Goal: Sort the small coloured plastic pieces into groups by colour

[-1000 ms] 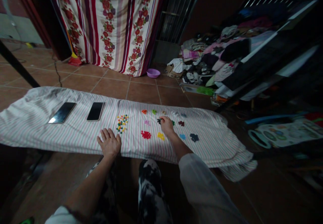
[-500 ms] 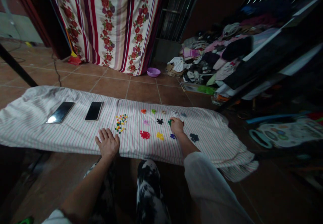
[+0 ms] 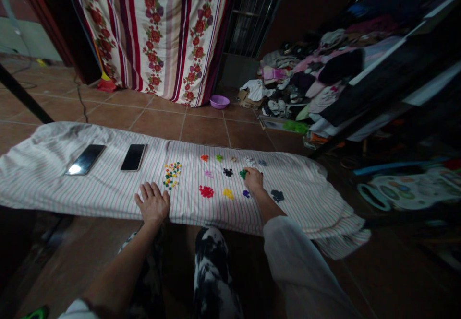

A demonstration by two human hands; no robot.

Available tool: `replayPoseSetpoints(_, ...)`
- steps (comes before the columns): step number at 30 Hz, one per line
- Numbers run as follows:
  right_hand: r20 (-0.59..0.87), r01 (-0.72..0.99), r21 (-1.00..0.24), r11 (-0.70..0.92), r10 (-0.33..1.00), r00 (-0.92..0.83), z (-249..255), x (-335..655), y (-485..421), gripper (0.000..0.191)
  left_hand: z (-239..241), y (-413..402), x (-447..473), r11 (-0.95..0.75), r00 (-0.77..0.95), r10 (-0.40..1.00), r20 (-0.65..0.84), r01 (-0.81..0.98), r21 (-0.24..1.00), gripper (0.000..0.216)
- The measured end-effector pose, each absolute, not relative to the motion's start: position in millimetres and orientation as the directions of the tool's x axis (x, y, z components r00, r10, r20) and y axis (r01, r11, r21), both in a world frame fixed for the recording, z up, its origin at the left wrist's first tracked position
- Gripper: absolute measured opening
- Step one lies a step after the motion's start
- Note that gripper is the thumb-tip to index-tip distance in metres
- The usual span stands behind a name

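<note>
My left hand [image 3: 154, 204] lies flat with spread fingers on the striped cloth [image 3: 118, 194], near a mixed patch of small yellow, green and orange pieces [image 3: 172, 175]. Over at the small green pile [image 3: 243, 174], my right hand [image 3: 254, 179] has its fingers drawn together at the pile's right side. Whatever those fingertips hold, if anything, is too small to make out. Around it sit little piles sorted by colour: black [image 3: 227, 172], purple [image 3: 246, 194], yellow [image 3: 228, 193], red [image 3: 206, 192], pink [image 3: 208, 174] and white [image 3: 248, 159]. Dark red bits are partly hidden behind the right hand.
Two phones, one silvery [image 3: 85, 159] and one dark [image 3: 133, 158], lie on the cloth's left part. Orange [image 3: 204, 158], lime [image 3: 219, 158] and dark grey [image 3: 277, 195] piles lie there too. Beyond are a purple basin [image 3: 219, 101], a floral curtain [image 3: 154, 31] and heaped clothes [image 3: 306, 74].
My right hand stays at the green pile with only a slight shift. The left hand remains flat in nearly the same place, and the piles look the same.
</note>
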State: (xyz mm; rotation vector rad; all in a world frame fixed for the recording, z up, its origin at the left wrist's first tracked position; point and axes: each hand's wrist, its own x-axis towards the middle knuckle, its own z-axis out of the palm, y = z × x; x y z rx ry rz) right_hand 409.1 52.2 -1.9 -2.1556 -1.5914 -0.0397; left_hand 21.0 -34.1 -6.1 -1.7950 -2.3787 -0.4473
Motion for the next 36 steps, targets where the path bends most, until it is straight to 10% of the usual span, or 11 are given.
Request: replayPoseSetpoints(36,0.235,0.908,-0.411,0.075,0.972,0.027,22.7,281.4,57.8,0.026,-6.2,-31.7,19.0,0.259,-0.283,0.931,0.228,0.957,0.129,0.064)
